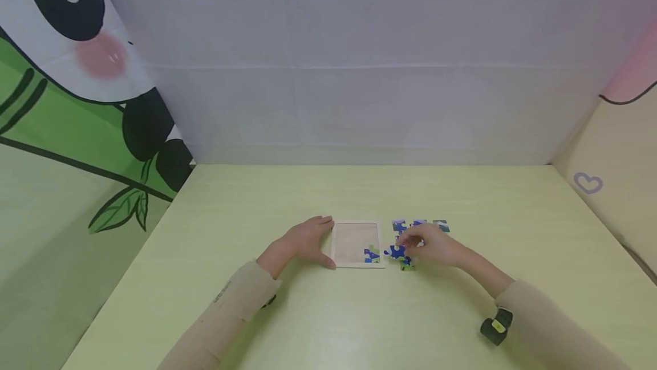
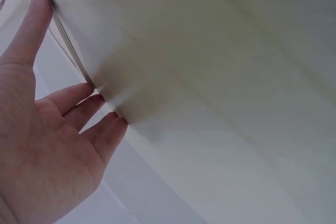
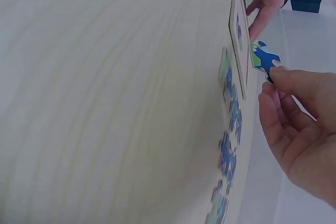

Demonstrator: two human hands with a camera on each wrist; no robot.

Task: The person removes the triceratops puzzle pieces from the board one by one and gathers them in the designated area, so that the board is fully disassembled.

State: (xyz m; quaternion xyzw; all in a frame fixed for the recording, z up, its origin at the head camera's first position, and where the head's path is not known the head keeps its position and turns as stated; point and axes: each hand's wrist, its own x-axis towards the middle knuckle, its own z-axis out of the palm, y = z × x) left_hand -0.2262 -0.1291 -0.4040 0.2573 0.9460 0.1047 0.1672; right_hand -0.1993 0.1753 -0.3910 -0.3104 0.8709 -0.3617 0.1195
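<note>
A light wooden puzzle frame (image 1: pixel 357 268) lies on the table, with one blue and green jigsaw piece (image 1: pixel 372 254) inside its lower right corner. My left hand (image 1: pixel 309 239) rests against the frame's left side, thumb near the lower corner and fingers near the upper one. In the left wrist view, the left hand (image 2: pixel 58 129) has its thumb and fingers spread along the edge. To the right of the frame, my right hand (image 1: pixel 430 244) pinches a blue jigsaw piece (image 1: pixel 395 252). The right wrist view shows this piece, blue with green and white, raised between thumb and fingertips.
Several loose jigsaw pieces (image 1: pixel 399 226) lie right of the frame, partly hidden under the right hand. Another piece (image 1: pixel 441 226) is at their far right. The pale table (image 1: pixel 328 313) meets a light cloth backdrop (image 1: pixel 359 108) behind.
</note>
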